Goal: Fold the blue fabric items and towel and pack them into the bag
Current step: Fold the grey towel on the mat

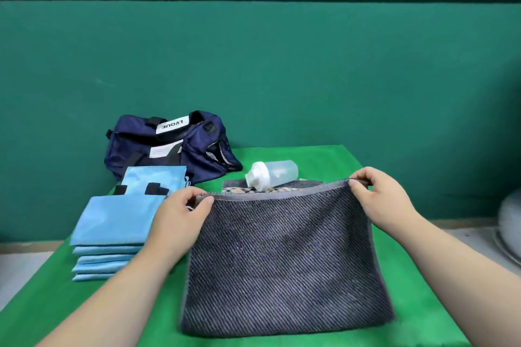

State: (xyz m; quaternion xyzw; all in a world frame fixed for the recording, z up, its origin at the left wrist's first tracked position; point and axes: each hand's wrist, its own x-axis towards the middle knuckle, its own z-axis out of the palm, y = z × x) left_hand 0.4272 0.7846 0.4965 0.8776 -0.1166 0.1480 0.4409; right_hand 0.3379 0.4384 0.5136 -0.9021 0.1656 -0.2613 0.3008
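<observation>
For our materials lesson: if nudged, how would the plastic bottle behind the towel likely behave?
The bottle lies on its side, so it would probably roll. Its body looks clear and empty, so likely light. The towel beside it may slow that.

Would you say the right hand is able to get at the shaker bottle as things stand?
Probably yes, once it lets go: the right hand pinches the towel by its far corner, and the shaker bottle lies on its side just beyond that edge, with nothing standing between them.
</observation>
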